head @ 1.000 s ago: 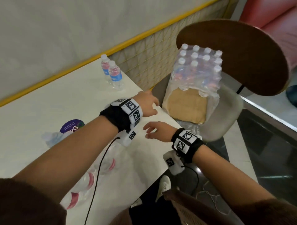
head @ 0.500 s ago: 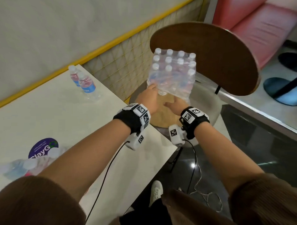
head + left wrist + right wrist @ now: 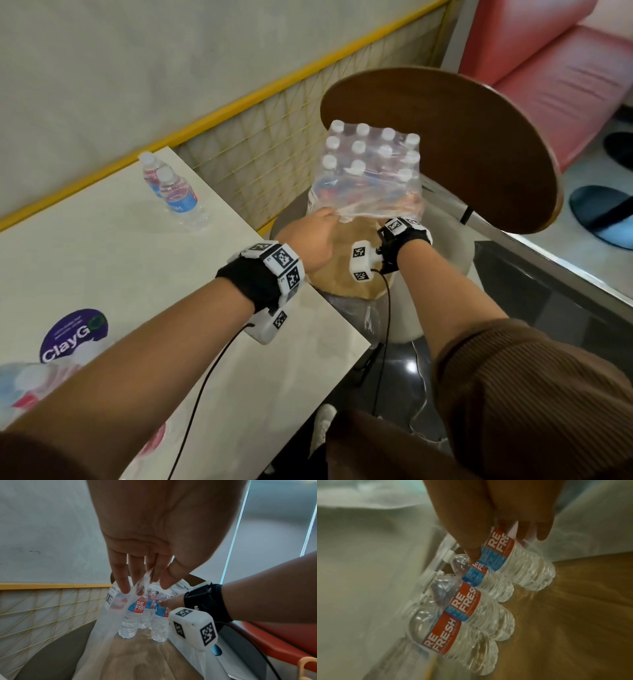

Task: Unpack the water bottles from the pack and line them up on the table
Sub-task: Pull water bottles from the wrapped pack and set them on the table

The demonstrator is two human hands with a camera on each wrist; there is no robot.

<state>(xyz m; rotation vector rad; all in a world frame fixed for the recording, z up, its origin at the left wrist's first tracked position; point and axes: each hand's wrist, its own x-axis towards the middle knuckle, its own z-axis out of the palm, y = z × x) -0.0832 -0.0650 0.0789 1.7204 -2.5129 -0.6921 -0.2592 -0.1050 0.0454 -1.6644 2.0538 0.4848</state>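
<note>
Both hands had moved off the table to the pack (image 3: pixel 370 171), centre frame on the chair. Left hand (image 3: pixel 310 236) pinched the wrap (image 3: pixel 142 582) open; right hand (image 3: pixel 489 520), under plastic, apparently gripped a bottle (image 3: pixel 518 561) — extraction beginning.

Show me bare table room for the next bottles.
Free: the table between the two standing bottles and the ClayGo sticker, and right toward its near edge. Crowded: the near left corner, where wrapped bottles lie.
</note>
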